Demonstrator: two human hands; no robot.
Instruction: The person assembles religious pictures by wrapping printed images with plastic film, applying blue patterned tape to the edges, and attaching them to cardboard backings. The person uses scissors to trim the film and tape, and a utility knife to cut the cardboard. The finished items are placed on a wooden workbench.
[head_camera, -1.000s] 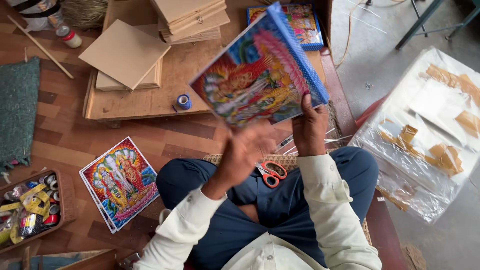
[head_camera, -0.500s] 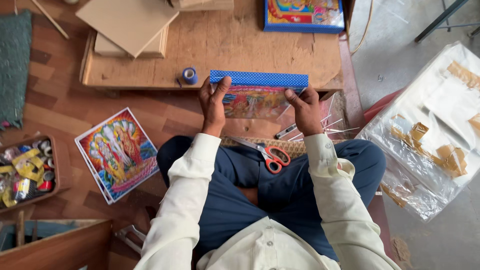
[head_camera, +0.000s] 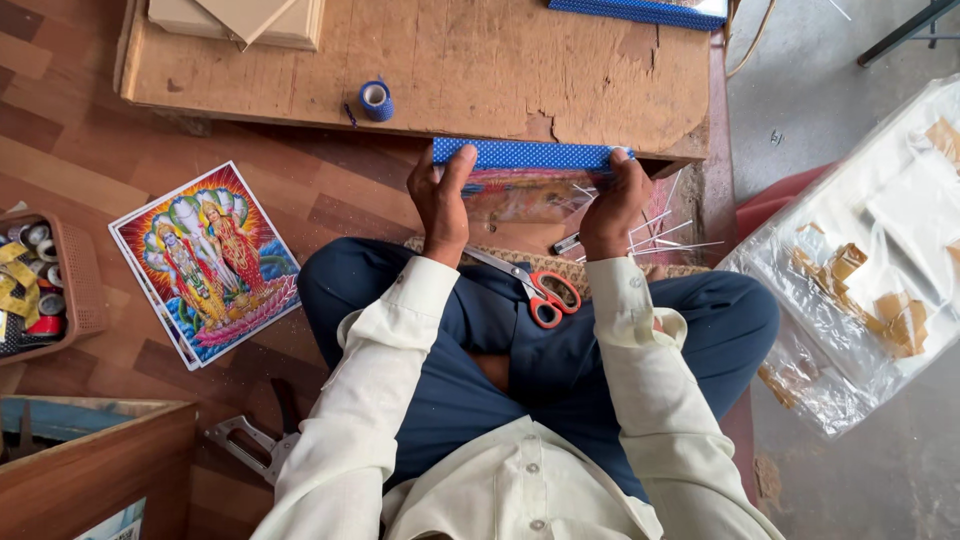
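- The low wooden board (head_camera: 480, 70) takes up the far middle of the scene, flat on the floor with a chipped near edge; it looks heavy and stiff, a steady surface to brace against.
- The clear plastic sheet (head_camera: 880, 270) on the right floor holds scraps of tan paper; it looks thin, crinkly and slippery.
- The loose printed picture (head_camera: 205, 262) lies on the left floor, well apart from the hands; it seems light and floppy.
- The picture with the blue dotted border (head_camera: 525, 170) stands on edge just beside the board's near edge, in front of the person's knees. Judging by how straight it holds, it is stiff, light, and glossy enough to slip, so gripping the two ends suits it.
- The left hand (head_camera: 442, 200) pinches the left end, thumb on the blue strip, fingers curled behind.
- The right hand (head_camera: 612, 205) clasps the right end the same way.
- The orange-handled scissors (head_camera: 530, 290) rest on the lap, near the wrists.
- The small blue tape roll (head_camera: 376, 100) sits on the board, light and likely to roll.
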